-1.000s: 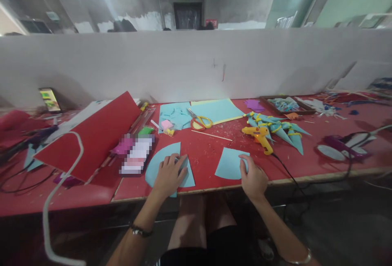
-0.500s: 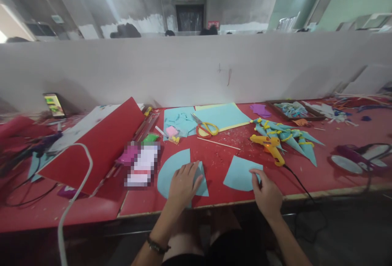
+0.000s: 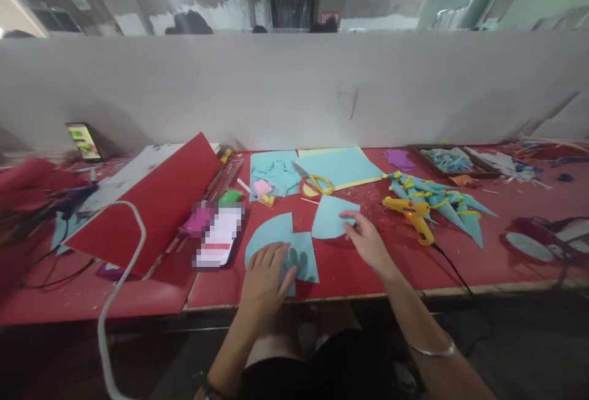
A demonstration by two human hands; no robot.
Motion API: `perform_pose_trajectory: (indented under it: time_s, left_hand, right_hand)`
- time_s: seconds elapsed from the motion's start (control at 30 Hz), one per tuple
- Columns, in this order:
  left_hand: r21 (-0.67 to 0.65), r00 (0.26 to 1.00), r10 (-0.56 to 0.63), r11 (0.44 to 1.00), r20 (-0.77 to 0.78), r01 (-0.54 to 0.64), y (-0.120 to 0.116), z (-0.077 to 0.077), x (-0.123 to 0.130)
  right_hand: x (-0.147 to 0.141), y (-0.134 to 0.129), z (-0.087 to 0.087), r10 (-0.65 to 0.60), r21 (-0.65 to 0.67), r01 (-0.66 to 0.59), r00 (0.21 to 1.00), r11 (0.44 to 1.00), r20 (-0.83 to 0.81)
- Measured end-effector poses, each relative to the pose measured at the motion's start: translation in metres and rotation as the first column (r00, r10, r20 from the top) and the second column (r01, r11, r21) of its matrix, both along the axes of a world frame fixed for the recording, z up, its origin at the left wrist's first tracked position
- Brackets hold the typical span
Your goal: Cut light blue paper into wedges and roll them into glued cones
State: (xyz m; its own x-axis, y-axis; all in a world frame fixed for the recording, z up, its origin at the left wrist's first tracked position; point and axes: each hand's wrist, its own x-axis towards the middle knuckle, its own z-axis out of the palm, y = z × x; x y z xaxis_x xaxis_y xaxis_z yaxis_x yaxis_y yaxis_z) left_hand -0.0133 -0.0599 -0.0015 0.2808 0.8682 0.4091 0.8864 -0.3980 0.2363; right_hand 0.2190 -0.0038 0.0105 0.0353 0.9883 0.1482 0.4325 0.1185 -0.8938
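The red counter (image 3: pixel 350 277) carries everything, with a large red sheet (image 3: pixel 151 203) slanting across its left part and a pale blue sheet (image 3: pixel 350 167) lying over yellow paper by the back edge. A cluster of blue paper cones (image 3: pixel 467 219) trimmed in yellow rests toward the back right. Close to the front edge, around the middle, lies a rounded blue paper (image 3: pixel 271 231), with straight-edged blue paper showing at its right side. The left hand (image 3: pixel 267 277) is open above this paper, palm down, fingers loosely spread; how firmly it presses cannot be told. The right hand (image 3: pixel 368 240) is half curled, index finger and thumb at the right side of a smaller blue piece (image 3: pixel 329 219), set just beyond and right of the rounded one; whether they pinch it or only touch it is unclear. Paper this thin probably handles best with a light hold at the rim, so that it neither creases nor buckles, while a flat left palm keeps the other paper from sliding. The yellow glue gun (image 3: pixel 416 216) sits right of the smaller piece, its cord trailing to the front edge, so the right forearm should stay clear of both. The scissors (image 3: pixel 317 186) lie just behind that piece.
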Motion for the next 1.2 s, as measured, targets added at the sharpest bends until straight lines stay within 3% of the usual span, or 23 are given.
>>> perform_pose_trajectory:
  time_s: [0.13, 0.27, 0.33, 0.4, 0.47, 0.57, 0.73, 0.87, 1.0, 1.1, 1.17, 1.2]
  left_hand:
    - [0.01, 0.999, 0.031, 0.999, -0.019, -0.031, -0.012, -0.014, -0.019]
    - [-0.046, 0.994, -0.001, 0.999, -0.105, -0.004, -0.018, -0.021, -0.025]
    - [-0.07, 0.989, -0.034, 0.997, -0.147, 0.024, -0.018, -0.021, -0.024]
    - [-0.07, 0.983, -0.064, 0.996, -0.17, 0.052, -0.017, -0.021, -0.023]
    - [-0.047, 0.981, -0.074, 0.997, -0.181, 0.066, -0.015, -0.023, -0.023]
    - [0.003, 0.979, -0.037, 0.999, -0.198, 0.039, -0.015, -0.027, -0.026]
    - [-0.06, 0.969, -0.114, 0.993, -0.22, 0.103, -0.02, -0.023, -0.028]
    - [-0.128, 0.975, -0.089, 0.99, -0.203, 0.063, -0.028, -0.017, -0.024]
    - [-0.134, 0.979, -0.161, 0.98, -0.123, 0.145, -0.032, -0.011, -0.027]
    - [-0.062, 1.0, 0.013, 0.998, 0.014, -0.012, -0.03, 0.0, -0.03]
    - [-0.091, 0.971, 0.17, 0.984, 0.171, -0.156, -0.029, 0.013, -0.023]
    - [-0.138, 0.943, 0.202, 0.976, 0.266, -0.17, -0.028, 0.019, -0.017]
  right_hand:
    - [-0.013, 0.011, -0.015, 0.009, 0.059, -0.027, 0.959, 0.998, 0.284]
    - [-0.025, -0.006, -0.021, -0.263, 0.258, 0.13, 0.763, 0.957, 0.59]
    - [-0.035, -0.02, -0.018, -0.294, 0.316, 0.109, 0.716, 0.943, 0.633]
    - [-0.046, -0.033, -0.014, -0.109, 0.285, -0.115, 0.741, 0.952, 0.663]
    - [-0.053, -0.044, -0.011, 0.181, 0.162, -0.393, 0.701, 0.905, 0.69]
    - [-0.055, -0.053, -0.013, 0.343, 0.018, -0.48, 0.652, 0.877, 0.676]
    - [-0.043, -0.053, -0.021, 0.206, 0.021, -0.309, 0.681, 0.951, 0.703]
    - [-0.037, -0.045, -0.026, 0.105, 0.052, -0.211, 0.669, 0.976, 0.736]
    - [-0.032, -0.038, -0.028, -0.001, 0.102, -0.108, 0.684, 0.989, 0.729]
    - [-0.033, -0.043, -0.025, -0.077, 0.188, -0.032, 0.834, 0.982, 0.546]
    - [-0.039, -0.053, -0.023, -0.103, 0.207, 0.049, 0.96, 0.977, 0.262]
    - [-0.044, -0.059, -0.022, -0.085, 0.186, 0.065, 0.991, 0.98, 0.099]
